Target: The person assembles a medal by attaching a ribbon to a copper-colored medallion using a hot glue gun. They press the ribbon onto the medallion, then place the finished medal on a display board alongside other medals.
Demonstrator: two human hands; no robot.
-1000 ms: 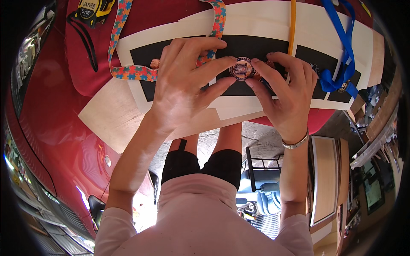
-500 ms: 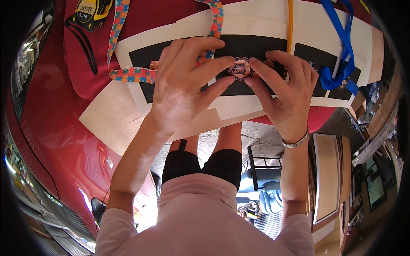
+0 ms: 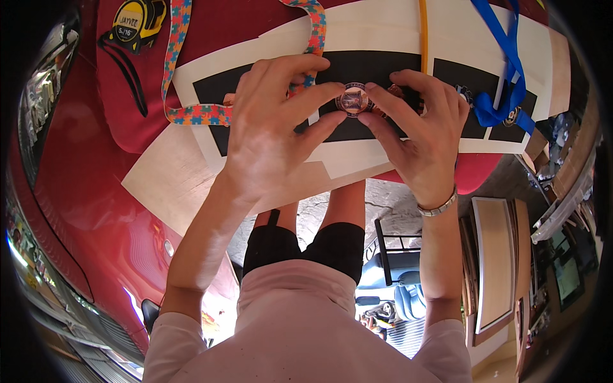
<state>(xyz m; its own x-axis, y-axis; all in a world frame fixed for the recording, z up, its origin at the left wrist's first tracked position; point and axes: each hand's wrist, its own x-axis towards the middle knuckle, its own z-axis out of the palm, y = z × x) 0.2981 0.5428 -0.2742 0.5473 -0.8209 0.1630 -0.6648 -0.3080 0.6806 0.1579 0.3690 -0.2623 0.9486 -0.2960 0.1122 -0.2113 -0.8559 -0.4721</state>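
Observation:
A round metal medal (image 3: pixel 355 100) with a dark lettered rim sits over a black panel (image 3: pixel 364 67) on a white board (image 3: pixel 383 25). The thumb and index finger of my left hand (image 3: pixel 271 115) pinch its left edge, and those of my right hand (image 3: pixel 424 124) pinch the right edge. Part of a reddish-brown ornate piece (image 3: pixel 397 91) shows behind my right fingers. A ribbon with a colourful puzzle-piece pattern (image 3: pixel 199 113) runs beside and behind my left hand. Right of my right hand, a folded blue ribbon (image 3: pixel 504 105) lies across another black panel (image 3: pixel 466 70).
A yellow-and-black tape measure (image 3: pixel 137 27) with a black strap lies on red cloth at the far left. A thin yellow strip (image 3: pixel 423 35) crosses the board. Beneath is a brown sheet (image 3: pixel 185 175). A red car (image 3: pixel 96 210) stands at left; framed boards (image 3: pixel 495 262) lean at right.
The view has shifted slightly. Both hands keep the same pinch on the medal, which appears turned a little between the fingers.

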